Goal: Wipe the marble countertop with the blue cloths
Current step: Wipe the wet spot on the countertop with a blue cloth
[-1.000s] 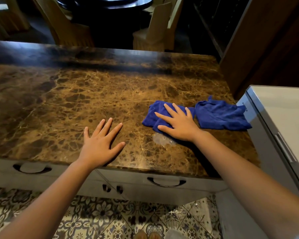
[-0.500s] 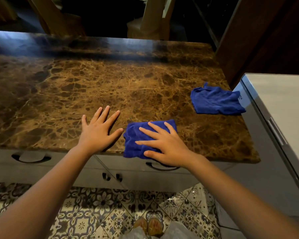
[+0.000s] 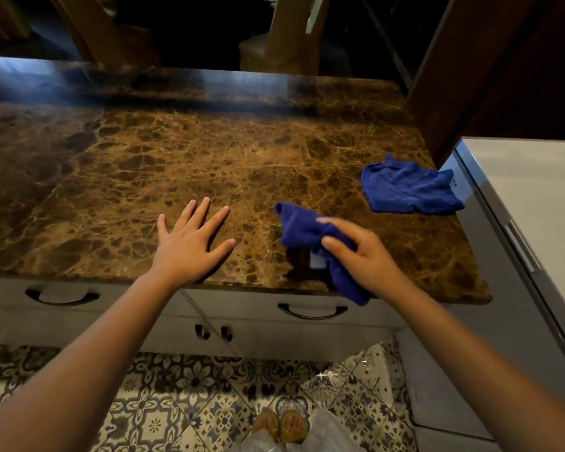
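Desk [image 3: 209,164] brown marble, golden veins, dark blotches. Two cloths, held one [image 3: 302,228] and flat one [image 3: 408,187], both solid deep blue. Drawers [image 3: 248,305] pale grey, black handles [image 3: 312,310]. Floor [image 3: 163,402] tiles white-blue floral pattern. Appliance [image 3: 535,197] plain light grey.

Both arms reach forward. The left hand [image 3: 191,243] lies flat, palm down, fingers spread. To its right, the right hand [image 3: 361,256] is raised, fingers curled closed around a bunched cloth [image 3: 310,233].

chairs [image 3: 284,37] cropped, white appliance [image 3: 535,203] cropped
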